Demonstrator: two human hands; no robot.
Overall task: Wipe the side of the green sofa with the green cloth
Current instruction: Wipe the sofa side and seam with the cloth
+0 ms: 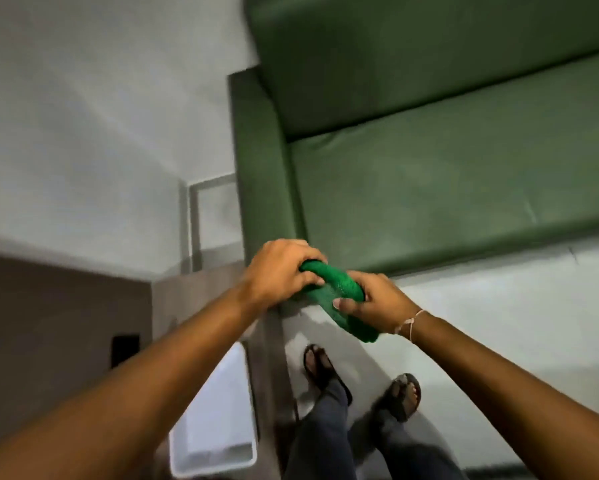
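A white tray (218, 427) lies on a brown ledge (266, 375) beside the pale floor (498, 341).

The green sofa (429, 174) is covered in a smooth, leather-like material with a soft, low sheen; faint creases and a few pale scuff lines show on the seat cushion. The green cloth (339, 292), gripped by both hands, is a brighter green textile with a nubby, terry-like pile, matt and rough-looking beside the upholstery. A thin pale string (410, 322) circles the right wrist. The floor (498, 323) is pale and smooth, with a dull gloss. The sandals (400, 396) look like dark matt rubber or leather; which one cannot be told. The trousers (325, 438) are dark woven fabric, matt.
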